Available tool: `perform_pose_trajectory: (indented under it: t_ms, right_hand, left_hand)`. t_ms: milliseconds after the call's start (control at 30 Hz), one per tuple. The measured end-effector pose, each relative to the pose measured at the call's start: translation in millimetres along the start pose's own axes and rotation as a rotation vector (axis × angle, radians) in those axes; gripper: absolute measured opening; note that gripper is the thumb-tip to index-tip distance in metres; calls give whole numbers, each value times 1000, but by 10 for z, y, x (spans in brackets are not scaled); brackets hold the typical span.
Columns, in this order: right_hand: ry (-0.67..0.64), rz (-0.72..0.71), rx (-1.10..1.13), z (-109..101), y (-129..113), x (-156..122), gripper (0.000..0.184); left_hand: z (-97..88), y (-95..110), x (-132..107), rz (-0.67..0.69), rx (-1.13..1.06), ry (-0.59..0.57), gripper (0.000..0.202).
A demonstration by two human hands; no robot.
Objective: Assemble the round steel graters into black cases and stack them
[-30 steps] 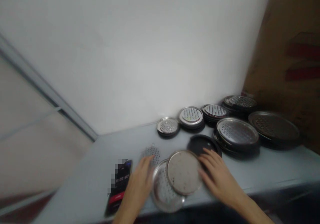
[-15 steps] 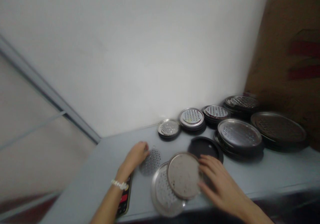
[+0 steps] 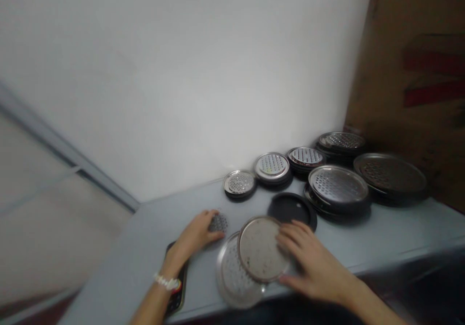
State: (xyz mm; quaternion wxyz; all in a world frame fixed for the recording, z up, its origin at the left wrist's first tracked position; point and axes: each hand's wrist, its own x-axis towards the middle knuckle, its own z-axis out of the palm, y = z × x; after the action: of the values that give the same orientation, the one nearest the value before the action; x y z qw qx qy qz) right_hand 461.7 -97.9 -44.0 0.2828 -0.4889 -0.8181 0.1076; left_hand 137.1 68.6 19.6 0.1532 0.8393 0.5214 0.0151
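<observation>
My left hand [image 3: 195,235] lies over a dark perforated disc [image 3: 218,223], its fingers covering part of it. My right hand [image 3: 310,262] spans the rim of a round, stained metal plate [image 3: 258,248], with fingers on the far side and thumb on the near side. That plate overlaps a larger perforated steel tray [image 3: 230,274]. A black round pan [image 3: 291,208] stands just beyond my right fingers. A phone [image 3: 178,281] lies partly hidden under my left wrist, which wears a white beaded bracelet [image 3: 167,282].
Several stacks of perforated metal trays [image 3: 337,184] line the back of the pale grey table [image 3: 127,271], against a white wall [image 3: 181,83]. Brown cardboard with red marks [image 3: 410,83] stands at the right. The table's front edge runs close below the tray.
My left hand has moved onto the perforated disc and now covers more of it. My right hand has shifted slightly left along the plate's rim. The view has tilted a little.
</observation>
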Motion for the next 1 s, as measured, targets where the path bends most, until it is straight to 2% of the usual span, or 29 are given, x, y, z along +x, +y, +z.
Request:
perform_pose_trajectory:
  t_ms: [267, 433, 567, 667, 767, 900, 1000]
  right_hand:
    - [25, 28, 38, -21, -25, 7, 75]
    - [36, 38, 52, -19, -34, 17, 72]
    - [38, 38, 61, -25, -35, 18, 72]
    - [32, 42, 62, -31, -37, 21, 74]
    - [22, 50, 61, -41, -40, 24, 77]
    - [25, 64, 74, -59, -50, 23, 79]
    - [22, 51, 79, -62, -54, 22, 80]
  left_hand:
    - [-14, 26, 25, -14, 19, -19, 60]
    - [6, -16, 25, -17, 26, -15, 63]
    - [-108, 14, 26, -21, 32, 18, 63]
    - [-241, 227, -13, 25, 49, 73, 60]
    - [-234, 639, -89, 178, 78, 103, 61]
    - [39, 1173, -142, 412, 144, -4, 60]
    - [228, 1340, -116, 452, 179, -43, 59]
